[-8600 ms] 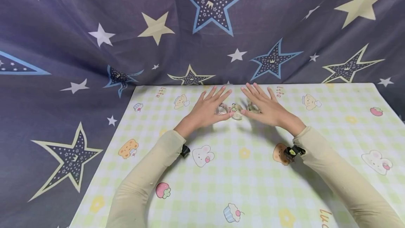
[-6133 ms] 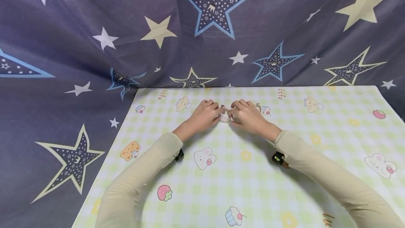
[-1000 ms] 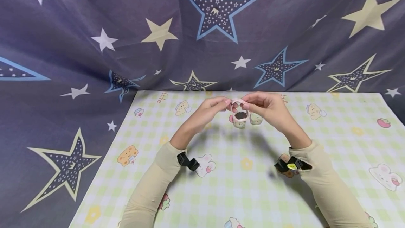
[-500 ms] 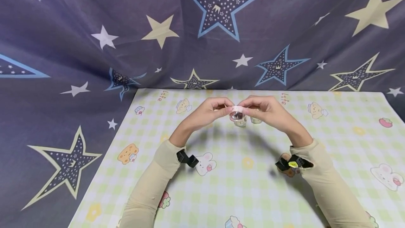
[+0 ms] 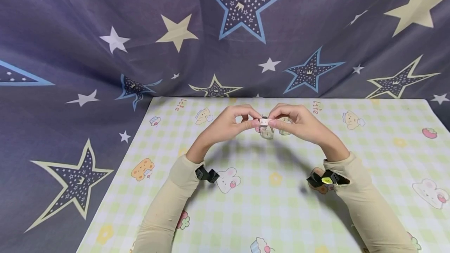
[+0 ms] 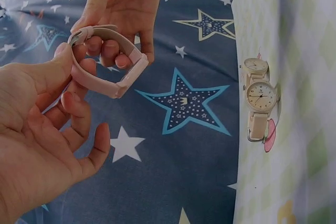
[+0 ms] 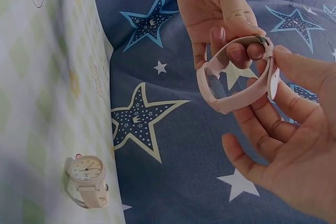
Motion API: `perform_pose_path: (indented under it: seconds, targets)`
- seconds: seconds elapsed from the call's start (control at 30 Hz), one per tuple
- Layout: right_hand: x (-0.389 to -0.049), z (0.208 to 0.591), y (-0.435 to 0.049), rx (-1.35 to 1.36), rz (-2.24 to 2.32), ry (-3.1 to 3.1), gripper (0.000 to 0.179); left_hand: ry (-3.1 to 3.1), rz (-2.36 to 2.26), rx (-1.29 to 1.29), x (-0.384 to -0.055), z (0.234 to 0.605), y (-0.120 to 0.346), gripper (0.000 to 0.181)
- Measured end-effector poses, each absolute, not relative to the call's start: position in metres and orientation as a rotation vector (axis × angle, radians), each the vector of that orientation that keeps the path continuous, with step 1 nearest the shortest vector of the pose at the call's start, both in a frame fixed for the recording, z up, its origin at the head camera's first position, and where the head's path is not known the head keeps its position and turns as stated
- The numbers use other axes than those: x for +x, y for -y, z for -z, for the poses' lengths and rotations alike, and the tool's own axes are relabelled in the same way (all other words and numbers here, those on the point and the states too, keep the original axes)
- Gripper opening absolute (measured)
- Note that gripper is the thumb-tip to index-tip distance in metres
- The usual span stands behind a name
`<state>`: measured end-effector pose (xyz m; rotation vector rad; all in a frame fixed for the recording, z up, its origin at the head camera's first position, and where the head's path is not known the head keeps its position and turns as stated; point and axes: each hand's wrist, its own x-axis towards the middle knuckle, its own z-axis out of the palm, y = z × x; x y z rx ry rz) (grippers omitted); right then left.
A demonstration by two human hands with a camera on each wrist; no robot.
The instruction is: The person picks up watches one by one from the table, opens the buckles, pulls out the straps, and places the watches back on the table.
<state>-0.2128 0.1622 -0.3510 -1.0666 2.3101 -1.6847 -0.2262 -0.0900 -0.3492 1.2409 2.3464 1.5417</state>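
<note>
Together, both hands point(image 5: 228, 125) point(image 5: 300, 124) pinch a pink watch point(image 5: 264, 122); two pale watches point(image 6: 261, 96) point(image 6: 255, 65) rest nearby.

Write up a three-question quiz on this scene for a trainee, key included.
1. Multiple choice: what colour is the strap of the held watch?
A) Green
B) Pink
C) Black

2. Count: how many other watches lie on the checked tablecloth?

3. True or false: the held watch is resting on the checked tablecloth.

Key:
1. B.
2. Two, close to each other.
3. False; the left hand and the right hand hold it up above the cloth.
</note>
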Motion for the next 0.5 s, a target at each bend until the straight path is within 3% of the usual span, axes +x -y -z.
perform_pose_path:
  seconds: [0.5]
  targets:
    - [-0.2112, 0.3477, -0.1621, -1.096, 1.681, -2.455, 0.011, -2.378, -1.600, 1.271, -0.2268, 0.3460, 0.0896, 0.014]
